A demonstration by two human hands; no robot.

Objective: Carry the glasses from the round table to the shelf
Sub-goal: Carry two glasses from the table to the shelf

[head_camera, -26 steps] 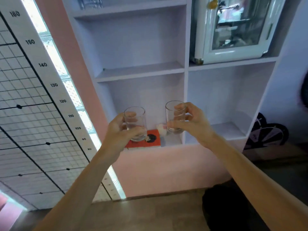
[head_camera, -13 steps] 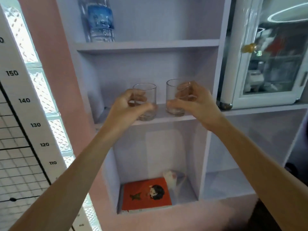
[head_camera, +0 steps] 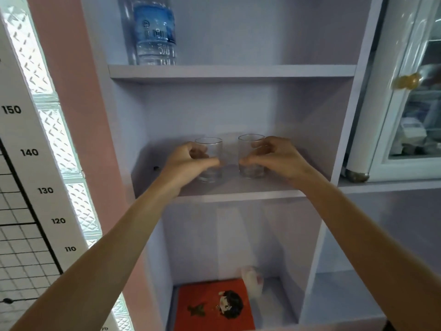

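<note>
The left glass (head_camera: 210,163) and right glass (head_camera: 251,156) have moved in and now stand upright on the middle shelf (head_camera: 238,187), just apart. The left hand (head_camera: 188,163) and the right hand (head_camera: 276,158) each curl round one. A water bottle (head_camera: 155,32) stands above.

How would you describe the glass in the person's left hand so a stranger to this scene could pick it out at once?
Find the pale lilac shelf unit beside the pink wall. Look in the compartment below the water bottle and above the orange book. It is the left glass, nearer the pink wall than the right glass and gripped by the left hand.
</note>
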